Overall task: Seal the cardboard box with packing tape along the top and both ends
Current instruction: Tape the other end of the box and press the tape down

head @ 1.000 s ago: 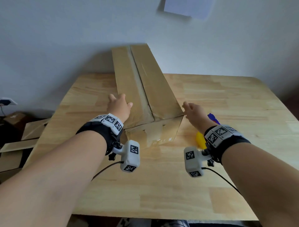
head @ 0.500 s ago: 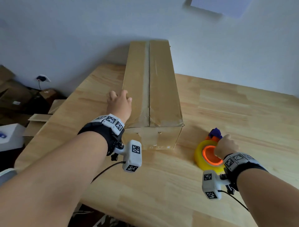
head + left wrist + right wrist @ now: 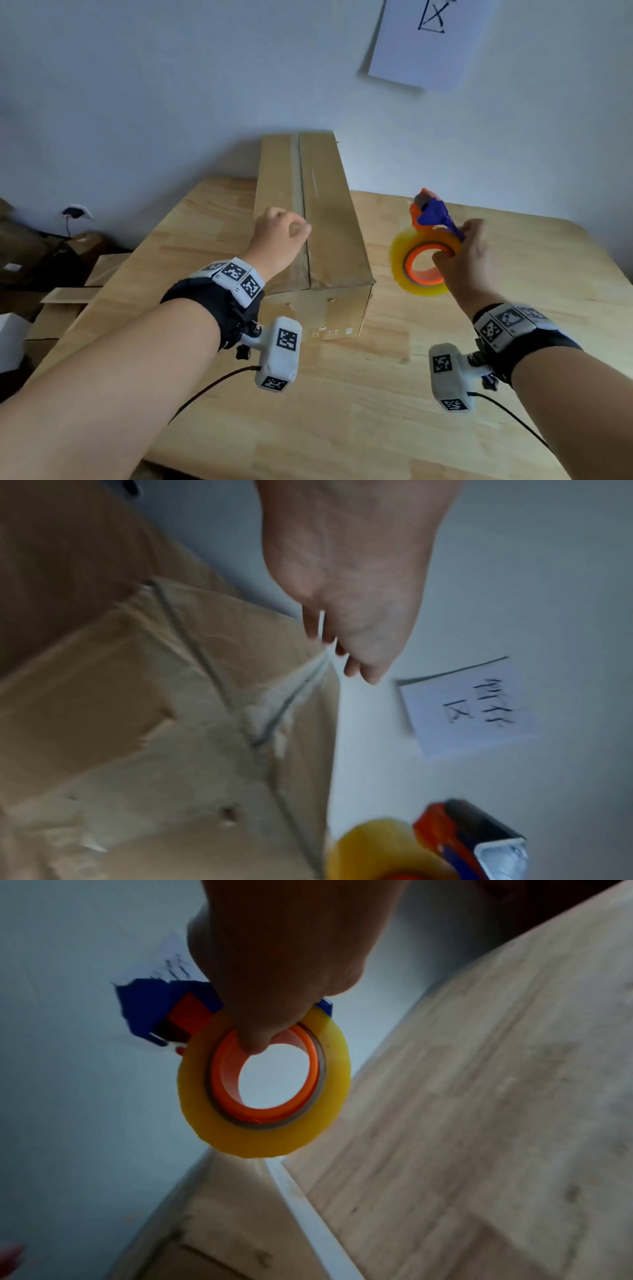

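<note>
1. My right hand [image 3: 467, 260] has its fingers [image 3: 253, 1039] hooked through the orange core, gripping the tape roll [image 3: 423, 263] above the bench [image 3: 376, 428].
2. My left hand [image 3: 277, 243] hangs loosely curled over the cardboard box [image 3: 329, 219], holding nothing.
3. The box lies lengthwise on the bench, left of the roll.

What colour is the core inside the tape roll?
Orange, inside the yellow tape roll held by the right hand; clearest in the right wrist view.

Dim, bluish, even light; wide-angle bending at the edges; both wrist views motion-blurred, the right wrist's darkest.
</note>
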